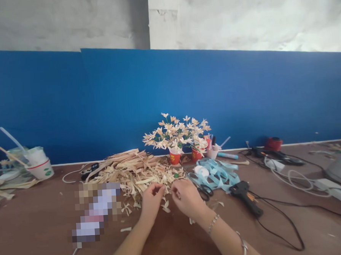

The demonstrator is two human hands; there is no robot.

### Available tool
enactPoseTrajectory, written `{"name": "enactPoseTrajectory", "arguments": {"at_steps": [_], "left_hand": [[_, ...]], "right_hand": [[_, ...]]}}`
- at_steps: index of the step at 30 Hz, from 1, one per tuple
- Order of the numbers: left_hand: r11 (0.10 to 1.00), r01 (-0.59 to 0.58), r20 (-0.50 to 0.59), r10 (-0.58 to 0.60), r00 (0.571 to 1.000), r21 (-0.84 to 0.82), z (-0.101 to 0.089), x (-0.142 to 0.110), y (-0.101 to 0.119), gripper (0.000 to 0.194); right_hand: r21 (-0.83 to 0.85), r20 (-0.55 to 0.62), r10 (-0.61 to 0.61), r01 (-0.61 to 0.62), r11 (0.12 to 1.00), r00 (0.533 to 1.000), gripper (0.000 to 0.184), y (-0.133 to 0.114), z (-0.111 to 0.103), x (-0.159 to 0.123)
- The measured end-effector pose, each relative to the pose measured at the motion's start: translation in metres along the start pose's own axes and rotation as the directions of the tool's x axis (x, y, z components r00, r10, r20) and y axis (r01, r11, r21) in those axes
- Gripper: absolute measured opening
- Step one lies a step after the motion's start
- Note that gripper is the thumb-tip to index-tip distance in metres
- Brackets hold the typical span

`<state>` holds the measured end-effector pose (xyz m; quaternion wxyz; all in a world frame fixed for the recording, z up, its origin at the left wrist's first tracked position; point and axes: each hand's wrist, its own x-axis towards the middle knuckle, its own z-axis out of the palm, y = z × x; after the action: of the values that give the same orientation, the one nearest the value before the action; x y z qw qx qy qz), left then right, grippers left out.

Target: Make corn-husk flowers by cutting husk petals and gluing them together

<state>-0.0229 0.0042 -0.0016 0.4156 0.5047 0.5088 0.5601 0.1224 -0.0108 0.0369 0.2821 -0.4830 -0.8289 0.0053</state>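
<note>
My left hand (152,202) is closed in a pinch just above the near edge of a heap of dry husk strips (138,173). Close to its right, my right hand (186,197) has its fingers curled together. Whatever the fingertips hold, if anything, is too small or hidden to name. A pale husk flower (165,206) shows between and below the hands. Partly behind my right hand are black-handled scissors (206,192). Behind the heap, husk flowers (176,133) on green stems stand in a red paper cup (174,156) and a second red cup (196,154).
To the right lie light blue ribbon (218,172) and a black glue gun (246,199) with its cord trailing. A blurred-out phone-like object (96,213) with a cable lies left. A white paper cup (41,169) stands far left. A blue partition (114,103) borders the brown table (36,233).
</note>
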Motion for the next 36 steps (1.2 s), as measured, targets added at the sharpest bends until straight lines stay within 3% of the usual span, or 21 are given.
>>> {"name": "enactPoseTrajectory", "arguments": {"at_steps": [4, 13, 36], "left_hand": [[0.997, -0.046, 0.026, 0.044, 0.999, 0.066, -0.0002, -0.0012, -0.0001, 0.020], [0.960, -0.125, 0.064, 0.113, 0.992, 0.252, 0.0023, -0.0056, 0.0057, 0.017], [0.907, -0.193, 0.108, 0.164, 0.981, 0.375, 0.0041, -0.0084, 0.0055, 0.016]], "right_hand": [[0.085, -0.119, -0.027, 0.038, 0.996, 0.992, 0.011, 0.0017, -0.0013, 0.0005], [0.141, -0.188, -0.011, 0.038, 0.989, 0.982, 0.013, 0.0032, 0.0048, -0.0009], [0.080, -0.214, 0.027, -0.011, 0.997, 0.977, 0.009, 0.0032, 0.0056, 0.0009]]}}
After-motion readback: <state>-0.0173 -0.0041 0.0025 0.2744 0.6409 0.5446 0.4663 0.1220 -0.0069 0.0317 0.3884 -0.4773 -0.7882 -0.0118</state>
